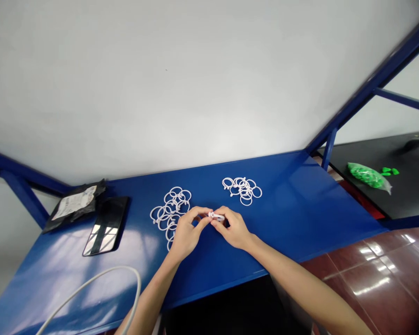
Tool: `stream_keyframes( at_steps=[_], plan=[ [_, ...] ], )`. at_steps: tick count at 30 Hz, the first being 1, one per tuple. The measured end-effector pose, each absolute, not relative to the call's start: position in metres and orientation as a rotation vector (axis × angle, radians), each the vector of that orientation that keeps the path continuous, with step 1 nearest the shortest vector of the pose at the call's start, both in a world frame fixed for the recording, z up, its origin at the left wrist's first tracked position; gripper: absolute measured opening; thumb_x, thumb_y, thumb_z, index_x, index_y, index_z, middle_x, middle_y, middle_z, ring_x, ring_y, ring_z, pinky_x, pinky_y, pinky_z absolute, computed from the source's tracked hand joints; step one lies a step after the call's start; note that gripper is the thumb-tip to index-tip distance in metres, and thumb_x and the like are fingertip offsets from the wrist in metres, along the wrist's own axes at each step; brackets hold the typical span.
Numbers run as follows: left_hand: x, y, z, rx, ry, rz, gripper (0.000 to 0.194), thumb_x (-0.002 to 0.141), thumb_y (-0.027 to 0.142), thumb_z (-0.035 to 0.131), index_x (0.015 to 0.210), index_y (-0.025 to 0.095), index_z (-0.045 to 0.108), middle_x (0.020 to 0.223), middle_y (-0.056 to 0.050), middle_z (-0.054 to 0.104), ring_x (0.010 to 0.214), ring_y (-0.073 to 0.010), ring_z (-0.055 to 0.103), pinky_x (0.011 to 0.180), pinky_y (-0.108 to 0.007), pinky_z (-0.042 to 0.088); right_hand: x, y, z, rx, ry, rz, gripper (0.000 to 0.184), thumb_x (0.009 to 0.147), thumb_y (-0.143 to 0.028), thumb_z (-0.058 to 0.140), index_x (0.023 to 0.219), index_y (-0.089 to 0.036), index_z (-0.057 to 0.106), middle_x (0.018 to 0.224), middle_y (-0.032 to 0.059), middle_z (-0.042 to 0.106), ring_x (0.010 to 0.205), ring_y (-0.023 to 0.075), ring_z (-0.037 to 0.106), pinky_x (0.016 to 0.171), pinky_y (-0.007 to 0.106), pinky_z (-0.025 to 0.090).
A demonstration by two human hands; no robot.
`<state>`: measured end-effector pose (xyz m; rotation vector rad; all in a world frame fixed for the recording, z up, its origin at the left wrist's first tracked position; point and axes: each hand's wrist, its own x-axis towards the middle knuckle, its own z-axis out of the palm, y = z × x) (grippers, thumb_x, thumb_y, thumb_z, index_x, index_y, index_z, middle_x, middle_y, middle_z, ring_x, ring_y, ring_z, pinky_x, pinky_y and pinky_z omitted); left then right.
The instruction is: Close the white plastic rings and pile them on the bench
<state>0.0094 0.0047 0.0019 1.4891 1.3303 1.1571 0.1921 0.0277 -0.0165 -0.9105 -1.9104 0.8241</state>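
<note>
Both hands meet over the middle of the blue table, pinching one white plastic ring seen nearly edge-on. My left hand has thumb and forefinger closed at its left end, where a small knob sticks out. At the ring's right side, the thumb and fingers of my right hand are closed on it. A loose pile of similar white rings lies beside my left hand, partly hidden by it. Beyond my right hand is a smaller cluster of white rings.
A black phone lies on the blue table at left, against a black labelled package. A white cable loops across the front left. On a dark table at right sits a bag of green pieces. A wall rises behind.
</note>
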Motion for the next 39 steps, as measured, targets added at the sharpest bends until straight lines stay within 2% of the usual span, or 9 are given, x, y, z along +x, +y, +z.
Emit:
stream_keyframes(
  at_steps=[4, 8, 15, 22, 27, 34, 37, 39],
  plan=[
    [0.008, 0.004, 0.001, 1.470, 1.338, 1.233, 0.016, 0.087, 0.034, 0.071, 0.097, 0.024, 0.079, 0.093, -0.004, 0.075, 0.084, -0.0192, 0.069, 0.078, -0.032, 0.055, 0.192, 0.028, -0.017, -0.915, -1.844, 0.863, 0.018, 0.100, -0.037, 0.056, 0.108, -0.023, 0.062, 0.084, 0.0016, 0.071, 0.060, 0.0127, 0.064, 0.058, 0.024, 0.052],
    [0.009, 0.004, 0.000, 1.454, 1.328, 1.269, 0.016, 0.086, 0.034, 0.073, 0.097, 0.027, 0.082, 0.093, -0.005, 0.075, 0.085, -0.0198, 0.069, 0.082, -0.034, 0.056, 0.191, 0.028, -0.014, -0.901, -1.834, 0.845, 0.018, 0.101, -0.038, 0.055, 0.101, -0.023, 0.065, 0.081, 0.0016, 0.071, 0.058, 0.0126, 0.062, 0.057, 0.024, 0.051],
    [0.010, 0.004, -0.003, 1.314, 1.390, 1.283, 0.016, 0.080, 0.035, 0.077, 0.091, 0.023, 0.080, 0.087, -0.004, 0.076, 0.080, -0.0192, 0.070, 0.078, -0.032, 0.057, 0.191, 0.028, -0.010, -0.903, -1.879, 0.849, 0.019, 0.103, -0.036, 0.052, 0.099, -0.022, 0.065, 0.079, 0.0011, 0.068, 0.059, 0.0126, 0.060, 0.058, 0.025, 0.049],
    [0.011, 0.004, 0.000, 1.440, 1.308, 1.278, 0.016, 0.083, 0.037, 0.075, 0.079, 0.021, 0.075, 0.080, -0.003, 0.071, 0.073, -0.0168, 0.066, 0.070, -0.029, 0.054, 0.193, 0.027, -0.011, -0.861, -1.998, 0.772, 0.024, 0.106, -0.035, 0.045, 0.098, -0.023, 0.064, 0.080, 0.0017, 0.067, 0.063, 0.0137, 0.062, 0.062, 0.026, 0.050],
    [0.013, 0.002, -0.007, 1.547, 1.321, 1.310, 0.022, 0.090, 0.037, 0.070, 0.074, 0.021, 0.073, 0.075, -0.001, 0.066, 0.070, -0.0147, 0.062, 0.069, -0.028, 0.051, 0.198, 0.028, -0.010, -0.867, -2.050, 0.936, 0.023, 0.106, -0.031, 0.045, 0.094, -0.023, 0.062, 0.077, -0.0010, 0.067, 0.062, 0.0123, 0.063, 0.059, 0.023, 0.050],
    [0.011, 0.005, -0.008, 1.766, 1.325, 1.278, 0.021, 0.095, 0.034, 0.064, 0.083, 0.025, 0.077, 0.079, -0.003, 0.069, 0.074, -0.0164, 0.065, 0.070, -0.030, 0.052, 0.199, 0.032, -0.016, -0.894, -2.058, 0.976, 0.021, 0.107, -0.031, 0.046, 0.095, -0.023, 0.063, 0.079, -0.0019, 0.070, 0.063, 0.0119, 0.065, 0.064, 0.023, 0.051],
    [0.003, 0.010, -0.003, 1.939, 1.424, 1.256, 0.017, 0.096, 0.034, 0.063, 0.096, 0.026, 0.078, 0.091, -0.005, 0.074, 0.087, -0.0202, 0.066, 0.081, -0.034, 0.052, 0.195, 0.035, -0.017, -0.937, -2.058, 0.812, 0.021, 0.106, -0.034, 0.049, 0.100, -0.024, 0.066, 0.085, 0.0007, 0.072, 0.070, 0.0140, 0.067, 0.068, 0.025, 0.052],
    [-0.005, 0.013, 0.000, 2.046, 1.649, 1.217, 0.021, 0.096, 0.034, 0.062, 0.109, 0.027, 0.076, 0.101, -0.006, 0.074, 0.097, -0.0238, 0.064, 0.091, -0.039, 0.050, 0.196, 0.040, -0.018, -0.966, -2.053, 0.660, 0.022, 0.105, -0.036, 0.051, 0.101, -0.023, 0.069, 0.091, 0.0031, 0.072, 0.072, 0.0147, 0.067, 0.068, 0.026, 0.052]
  ],
)
